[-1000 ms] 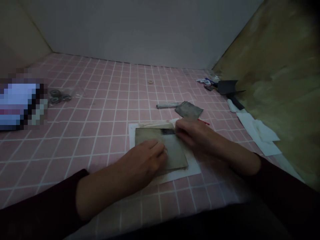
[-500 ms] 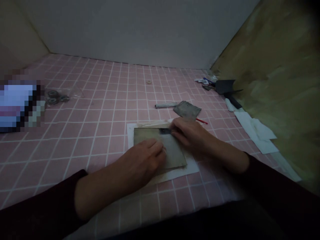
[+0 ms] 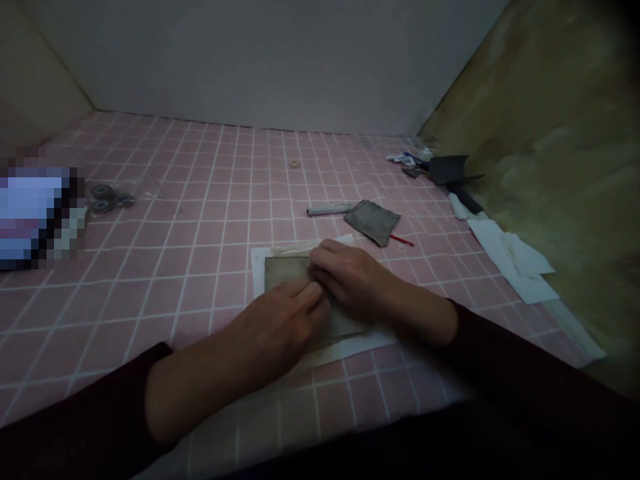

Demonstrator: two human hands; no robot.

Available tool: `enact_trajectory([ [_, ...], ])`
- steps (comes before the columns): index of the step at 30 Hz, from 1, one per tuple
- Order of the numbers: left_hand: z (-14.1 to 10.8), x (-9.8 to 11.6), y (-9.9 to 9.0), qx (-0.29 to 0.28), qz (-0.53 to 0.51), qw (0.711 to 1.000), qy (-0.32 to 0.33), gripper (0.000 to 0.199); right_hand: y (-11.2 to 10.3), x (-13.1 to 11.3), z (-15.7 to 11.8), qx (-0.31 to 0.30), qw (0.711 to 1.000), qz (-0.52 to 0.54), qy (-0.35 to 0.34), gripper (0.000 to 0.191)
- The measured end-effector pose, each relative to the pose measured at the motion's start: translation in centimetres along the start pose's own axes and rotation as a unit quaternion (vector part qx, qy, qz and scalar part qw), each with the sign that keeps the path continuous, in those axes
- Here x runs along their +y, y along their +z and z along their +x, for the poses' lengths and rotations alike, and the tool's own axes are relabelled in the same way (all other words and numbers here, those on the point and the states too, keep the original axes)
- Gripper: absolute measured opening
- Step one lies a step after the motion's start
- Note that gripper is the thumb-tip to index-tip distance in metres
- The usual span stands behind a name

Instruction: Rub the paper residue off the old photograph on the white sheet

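Note:
A flat grey-green square piece (image 3: 285, 269) lies on white paper (image 3: 258, 267) near the front of the pink checked surface. My left hand (image 3: 287, 320) rests over its left and middle part, fingers bent together in a pinch. Against those fingertips, my right hand (image 3: 350, 277) is closed over the upper middle of the piece. Whatever either hand pinches is hidden by the fingers. Behind the right hand lie a smaller grey square (image 3: 373, 221), a grey tube (image 3: 329, 210) and a red stick (image 3: 403, 240).
A blurred-out screen (image 3: 33, 213) stands at the left, beside dark rolls (image 3: 103, 199) in clear plastic. A small ring (image 3: 295, 163) lies farther back. At the right are a black scoop (image 3: 450, 171), small packets (image 3: 404, 159) and white sheets (image 3: 515, 267) along the wall.
My right hand has moved left, from the piece's upper right edge to my left fingertips. A dark strip seen by it earlier is now hidden. My left hand has barely moved.

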State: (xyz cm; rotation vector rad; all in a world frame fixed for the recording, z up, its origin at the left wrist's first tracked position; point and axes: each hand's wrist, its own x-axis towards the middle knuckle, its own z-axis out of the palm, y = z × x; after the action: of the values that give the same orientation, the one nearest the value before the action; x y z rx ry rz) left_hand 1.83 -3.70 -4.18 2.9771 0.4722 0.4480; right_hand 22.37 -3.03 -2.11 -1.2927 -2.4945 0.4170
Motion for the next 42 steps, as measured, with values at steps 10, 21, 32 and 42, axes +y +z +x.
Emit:
enact_trajectory([
  [10,0.1,0.0,-0.2,-0.011,-0.012,1.000,0.001,0.020,-0.6,0.4,-0.5,-0.010,1.000,-0.015,0.010,0.014],
  [21,0.1,0.0,-0.2,-0.029,-0.022,0.999,-0.003,0.018,-0.7,0.5,-0.4,-0.009,0.999,-0.029,0.029,0.012],
  [32,0.0,0.1,-0.2,-0.017,-0.018,1.000,0.003,0.020,-0.9,0.5,-0.5,-0.003,0.999,-0.040,0.025,0.012],
  [42,-0.1,0.1,-0.1,-0.029,-0.017,0.999,0.000,0.020,-0.9,0.8,-0.4,-0.007,0.999,-0.031,0.021,0.012],
])
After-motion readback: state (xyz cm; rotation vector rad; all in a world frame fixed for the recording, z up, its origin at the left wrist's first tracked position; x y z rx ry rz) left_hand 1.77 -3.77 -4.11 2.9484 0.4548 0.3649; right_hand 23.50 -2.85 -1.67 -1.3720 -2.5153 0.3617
